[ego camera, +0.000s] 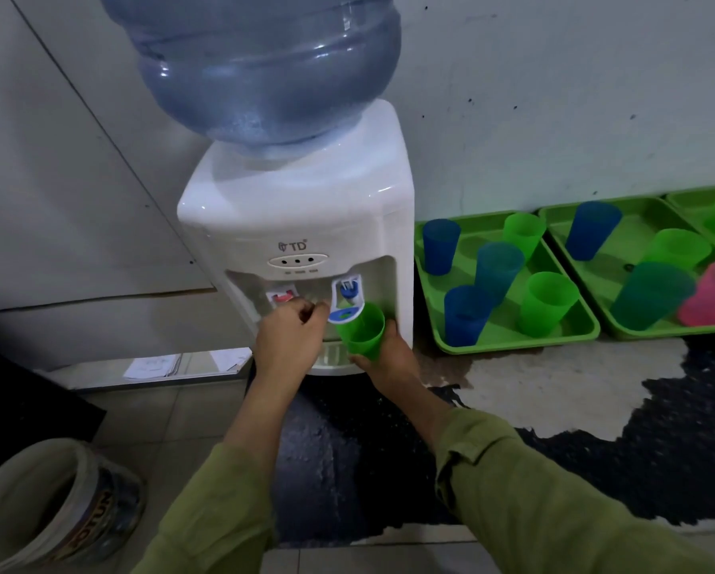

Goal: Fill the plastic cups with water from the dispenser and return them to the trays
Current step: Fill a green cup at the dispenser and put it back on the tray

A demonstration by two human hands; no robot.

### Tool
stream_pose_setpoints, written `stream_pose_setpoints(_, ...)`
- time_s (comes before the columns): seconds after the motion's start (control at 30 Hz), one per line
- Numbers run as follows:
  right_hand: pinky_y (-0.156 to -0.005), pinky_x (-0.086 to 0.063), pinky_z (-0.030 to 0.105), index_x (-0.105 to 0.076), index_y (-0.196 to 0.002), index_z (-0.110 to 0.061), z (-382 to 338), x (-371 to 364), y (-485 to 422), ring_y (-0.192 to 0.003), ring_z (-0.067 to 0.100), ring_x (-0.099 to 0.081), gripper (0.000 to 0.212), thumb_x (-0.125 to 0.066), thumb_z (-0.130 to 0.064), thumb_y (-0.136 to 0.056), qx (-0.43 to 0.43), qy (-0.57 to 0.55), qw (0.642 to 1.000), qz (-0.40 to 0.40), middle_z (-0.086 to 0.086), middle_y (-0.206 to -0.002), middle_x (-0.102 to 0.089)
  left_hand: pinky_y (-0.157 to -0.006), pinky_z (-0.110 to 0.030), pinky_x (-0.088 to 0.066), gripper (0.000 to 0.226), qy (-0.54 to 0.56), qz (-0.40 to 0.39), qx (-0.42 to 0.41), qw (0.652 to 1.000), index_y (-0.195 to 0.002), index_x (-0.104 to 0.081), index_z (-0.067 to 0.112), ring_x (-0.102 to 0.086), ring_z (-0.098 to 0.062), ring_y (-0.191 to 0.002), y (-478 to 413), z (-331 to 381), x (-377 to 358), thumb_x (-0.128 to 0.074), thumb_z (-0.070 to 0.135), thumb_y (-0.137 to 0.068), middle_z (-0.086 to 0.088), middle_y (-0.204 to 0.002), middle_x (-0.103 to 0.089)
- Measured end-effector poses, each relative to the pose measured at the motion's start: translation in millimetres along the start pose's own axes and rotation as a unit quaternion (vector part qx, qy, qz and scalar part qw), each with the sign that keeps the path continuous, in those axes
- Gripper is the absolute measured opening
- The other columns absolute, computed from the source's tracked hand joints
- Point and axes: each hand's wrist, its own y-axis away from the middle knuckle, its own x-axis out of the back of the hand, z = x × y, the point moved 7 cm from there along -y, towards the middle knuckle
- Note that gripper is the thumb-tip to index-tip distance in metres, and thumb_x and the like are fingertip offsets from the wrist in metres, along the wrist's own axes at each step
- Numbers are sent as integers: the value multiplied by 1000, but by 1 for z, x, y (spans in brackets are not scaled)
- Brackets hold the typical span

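Observation:
A white water dispenser [306, 225] with a large blue bottle [260, 68] on top stands against the wall. My right hand [388, 358] holds a green plastic cup [362, 333] tilted under the blue tap [347, 300]. My left hand [289, 337] sits at the blue tap's lever, fingers curled against it. A red tap [283, 297] is to the left. To the right, green trays [513, 339] [587, 283] hold several upright blue, green and pink cups.
A third green tray [687, 200] shows at the far right edge. A paint bucket [57, 503] stands on the tiled floor at the lower left. The floor under the trays has dark, worn patches. Papers [181, 364] lie under a cabinet to the left.

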Motion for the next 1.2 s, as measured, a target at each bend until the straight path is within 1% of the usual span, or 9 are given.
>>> stream_pose_setpoints(0.1, -91, -48, 38, -33, -132, -13, 0, -1, 0, -114, 30, -56, 77, -75, -38, -73, 4, 2, 1000, -1, 9, -129, -55, -74, -42, -53, 36, 51, -36, 28, 998, -60, -60, 14, -63, -30, -66, -6, -6, -7, -56, 40, -85, -7, -61, -65)
stream_pose_setpoints(0.27, -90, -48, 39, -30, -136, -12, 1, -2, -1, -115, 30, -56, 81, -75, -39, -74, 8, 1, 1000, 6, 9, -132, -53, -70, -38, -52, 36, 89, -78, 47, 992, -55, -62, 18, -56, -18, -51, -10, -13, -16, -61, 38, -84, 4, -47, -60)
stream_pose_setpoints(0.53, -88, -49, 37, -30, -135, -13, 4, -4, -2, -113, 30, -56, 79, -74, -39, -74, 11, -9, 1000, 19, 8, -130, -53, -52, -20, -42, 33, 109, -127, 48, 985, -59, -58, 16, -47, 0, -37, -11, -10, -26, -58, 30, -90, 10, -39, -53)
stream_pose_setpoints(0.67, -88, -49, 38, -34, -130, -14, 4, -5, -2, -112, 30, -57, 74, -75, -37, -73, 16, -25, 999, 21, 7, -127, -55, -53, -22, -39, 35, 97, -134, 43, 985, -58, -56, 16, -49, -7, -44, -11, -13, -31, -57, 30, -90, 6, -43, -52)
stream_pose_setpoints(0.77, -86, -49, 36, -36, -128, -12, 4, -4, 0, -112, 29, -57, 70, -74, -35, -74, 30, -34, 999, 28, 8, -125, -55, -50, -17, -40, 34, 96, -138, 44, 985, -58, -56, 16, -49, -3, -42, -10, -18, -39, -58, 29, -90, 7, -42, -53)
stream_pose_setpoints(0.87, -87, -48, 35, -38, -125, -9, 3, -5, 1, -112, 29, -56, 67, -75, -32, -74, 46, -41, 998, 31, 9, -125, -54, -59, -23, -44, 33, 78, -144, 45, 986, -63, -57, 15, -56, -15, -54, -6, -21, -51, -57, 32, -91, 4, -52, -58)
stream_pose_setpoints(1.0, -91, -48, 36, -41, -124, -10, 3, -6, 2, -114, 27, -56, 68, -77, -33, -72, 40, -60, 997, 27, 8, -126, -54, -81, -36, -51, 29, 18, -128, 44, 991, -77, -62, 12, -65, -29, -83, -8, -22, -64, -54, 36, -92, -7, -79, -70)
stream_pose_setpoints(1.1, -90, -47, 33, -44, -119, -10, 5, -6, 5, -112, 26, -56, 65, -80, -31, -69, 36, -88, 995, 30, 8, -122, -55, -83, -38, -49, 28, -29, -100, 30, 994, -89, -63, 9, -63, -29, -90, -12, -20, -67, -51, 34, -93, -10, -92, -71)
stream_pose_setpoints(1.2, -85, -46, 30, -45, -115, -9, 5, -5, 7, -107, 25, -57, 64, -81, -30, -66, 44, -96, 994, 32, 9, -117, -57, -81, -38, -49, 26, -34, -88, 27, 995, -92, -63, 11, -63, -27, -89, -15, -21, -68, -50, 34, -94, -8, -93, -71)
